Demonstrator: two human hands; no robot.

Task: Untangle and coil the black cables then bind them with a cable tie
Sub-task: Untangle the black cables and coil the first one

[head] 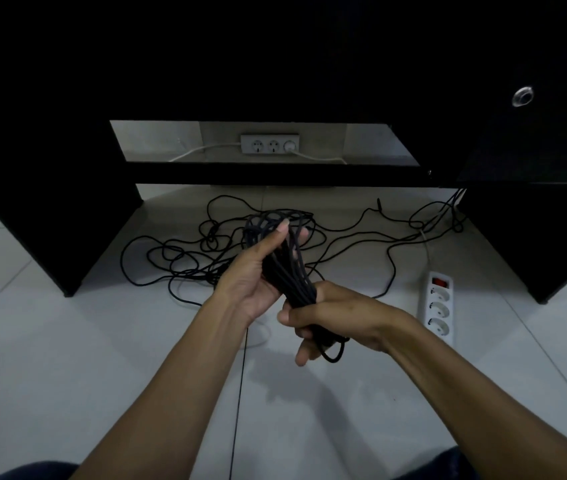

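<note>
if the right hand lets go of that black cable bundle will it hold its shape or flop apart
Probably flops: the black cable bundle already fans into loose loops above the left hand. The right hand alone pinches it narrow. It looks thin and light, and the trailing cable on the floor may tug it.

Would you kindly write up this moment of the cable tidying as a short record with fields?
left hand: grips the upper part of the coiled bundle
right hand: grips the bundle's lower end
loose cable: black, tangled on the floor beyond the hands
power strip: white, red switch, on the floor right of the hands
wall sockets: one white plug in
cable tie: none visible
</note>
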